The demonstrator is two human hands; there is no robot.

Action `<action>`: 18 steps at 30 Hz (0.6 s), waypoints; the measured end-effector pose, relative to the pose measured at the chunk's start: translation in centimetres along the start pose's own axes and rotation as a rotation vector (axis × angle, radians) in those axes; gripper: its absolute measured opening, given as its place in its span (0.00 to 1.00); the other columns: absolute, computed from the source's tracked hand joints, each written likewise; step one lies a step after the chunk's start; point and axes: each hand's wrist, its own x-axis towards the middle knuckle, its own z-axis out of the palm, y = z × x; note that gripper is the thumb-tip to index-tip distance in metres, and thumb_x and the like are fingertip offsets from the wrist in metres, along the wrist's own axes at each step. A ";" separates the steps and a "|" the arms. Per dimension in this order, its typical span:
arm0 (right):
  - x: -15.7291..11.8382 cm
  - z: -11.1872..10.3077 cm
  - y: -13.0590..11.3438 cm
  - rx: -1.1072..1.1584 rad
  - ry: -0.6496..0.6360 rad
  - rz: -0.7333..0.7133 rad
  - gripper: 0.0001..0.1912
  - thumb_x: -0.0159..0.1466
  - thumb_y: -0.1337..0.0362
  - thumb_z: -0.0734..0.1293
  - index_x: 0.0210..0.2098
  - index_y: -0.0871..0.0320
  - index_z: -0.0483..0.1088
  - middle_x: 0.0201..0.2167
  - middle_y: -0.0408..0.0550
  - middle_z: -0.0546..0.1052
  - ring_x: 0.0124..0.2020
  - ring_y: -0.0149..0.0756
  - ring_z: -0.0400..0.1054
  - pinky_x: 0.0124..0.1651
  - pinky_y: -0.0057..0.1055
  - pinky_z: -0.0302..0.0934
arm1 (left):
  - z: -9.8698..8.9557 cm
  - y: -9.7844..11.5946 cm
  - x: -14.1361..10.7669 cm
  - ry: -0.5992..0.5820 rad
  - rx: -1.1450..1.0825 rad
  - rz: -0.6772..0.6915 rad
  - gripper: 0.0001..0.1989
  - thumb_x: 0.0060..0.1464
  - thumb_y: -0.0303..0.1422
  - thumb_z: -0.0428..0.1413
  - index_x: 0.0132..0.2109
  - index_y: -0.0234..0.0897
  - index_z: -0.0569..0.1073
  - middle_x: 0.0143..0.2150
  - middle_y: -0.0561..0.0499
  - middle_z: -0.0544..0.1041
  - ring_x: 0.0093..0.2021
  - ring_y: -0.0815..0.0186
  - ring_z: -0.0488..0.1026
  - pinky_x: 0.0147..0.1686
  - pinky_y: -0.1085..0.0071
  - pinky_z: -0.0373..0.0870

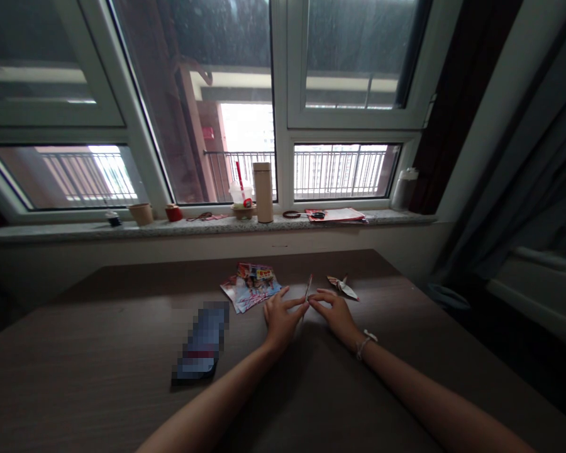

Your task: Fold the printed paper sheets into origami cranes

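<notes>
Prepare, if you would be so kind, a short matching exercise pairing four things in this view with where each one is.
Things:
1. Thin piece of paper
2. Folded paper bird
3. Tall beige flask
4. Colourful printed sheets

Places:
A. On the windowsill
B. On the table, beyond the right hand
C. On the table, beyond the left hand
D. Pinched between the fingertips of both hands

Right pairs: 1-D, 2-B, 3-A, 4-C
</notes>
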 end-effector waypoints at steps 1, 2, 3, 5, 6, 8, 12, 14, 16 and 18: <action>0.0 0.0 0.0 -0.002 0.010 0.010 0.18 0.60 0.47 0.67 0.34 0.53 0.81 0.42 0.52 0.81 0.57 0.49 0.66 0.62 0.49 0.54 | 0.0 0.0 0.0 -0.007 0.005 0.001 0.09 0.53 0.40 0.61 0.42 0.52 0.82 0.62 0.51 0.70 0.63 0.53 0.61 0.65 0.51 0.51; 0.0 0.0 0.0 -0.005 0.017 0.018 0.18 0.60 0.46 0.67 0.34 0.53 0.81 0.42 0.52 0.81 0.57 0.49 0.66 0.62 0.49 0.54 | 0.0 0.0 0.0 -0.012 0.009 0.002 0.09 0.53 0.40 0.61 0.42 0.52 0.82 0.62 0.52 0.70 0.63 0.53 0.61 0.64 0.52 0.51; 0.0 0.0 0.0 -0.008 0.022 0.022 0.18 0.60 0.46 0.67 0.34 0.53 0.81 0.43 0.52 0.81 0.57 0.50 0.66 0.62 0.50 0.54 | 0.1 0.0 0.0 -0.015 0.013 0.003 0.09 0.53 0.40 0.61 0.42 0.52 0.82 0.62 0.52 0.70 0.63 0.53 0.61 0.65 0.51 0.50; 0.1 0.0 -0.1 -0.010 0.020 0.022 0.19 0.60 0.45 0.67 0.34 0.53 0.81 0.42 0.52 0.81 0.57 0.50 0.66 0.62 0.50 0.54 | 0.1 0.0 0.1 -0.017 0.013 0.002 0.08 0.52 0.39 0.62 0.41 0.52 0.82 0.62 0.53 0.70 0.63 0.53 0.61 0.65 0.51 0.50; 0.1 0.0 -0.1 -0.007 0.016 0.019 0.19 0.60 0.45 0.67 0.33 0.53 0.81 0.41 0.52 0.81 0.56 0.50 0.66 0.62 0.50 0.54 | 0.1 0.0 0.1 -0.020 0.010 -0.002 0.08 0.52 0.39 0.62 0.41 0.52 0.82 0.62 0.54 0.70 0.63 0.52 0.61 0.65 0.51 0.50; 0.1 0.0 -0.2 0.000 0.014 0.015 0.19 0.60 0.45 0.67 0.33 0.53 0.81 0.39 0.51 0.82 0.56 0.50 0.67 0.62 0.50 0.54 | 0.0 0.1 0.1 -0.034 0.001 -0.013 0.08 0.52 0.39 0.62 0.40 0.51 0.83 0.62 0.54 0.70 0.63 0.52 0.61 0.65 0.50 0.50; 0.2 0.1 -0.1 0.006 0.009 0.015 0.18 0.59 0.46 0.67 0.33 0.52 0.80 0.39 0.51 0.82 0.56 0.50 0.66 0.62 0.50 0.53 | -0.3 0.3 0.1 -0.058 -0.014 -0.026 0.08 0.52 0.38 0.62 0.40 0.51 0.83 0.62 0.54 0.71 0.63 0.51 0.61 0.65 0.51 0.50; 0.1 0.1 0.1 0.004 0.005 0.013 0.18 0.60 0.46 0.68 0.33 0.53 0.80 0.40 0.51 0.81 0.56 0.49 0.66 0.62 0.49 0.53 | -0.5 0.3 0.2 -0.063 -0.027 -0.031 0.08 0.52 0.37 0.62 0.40 0.51 0.83 0.62 0.54 0.71 0.63 0.52 0.62 0.65 0.51 0.50; 0.1 0.2 0.3 0.000 0.013 0.006 0.17 0.60 0.47 0.68 0.33 0.53 0.80 0.41 0.51 0.81 0.56 0.49 0.66 0.61 0.48 0.54 | -0.5 0.2 0.4 -0.070 -0.042 -0.042 0.08 0.52 0.36 0.61 0.41 0.51 0.83 0.62 0.54 0.71 0.64 0.52 0.62 0.65 0.52 0.50; 0.1 0.2 0.6 -0.009 0.029 -0.006 0.17 0.60 0.48 0.68 0.33 0.54 0.79 0.41 0.51 0.81 0.55 0.48 0.67 0.61 0.47 0.55 | -0.4 0.1 0.5 -0.071 -0.053 -0.059 0.09 0.52 0.35 0.61 0.41 0.50 0.83 0.62 0.53 0.71 0.64 0.53 0.62 0.65 0.52 0.50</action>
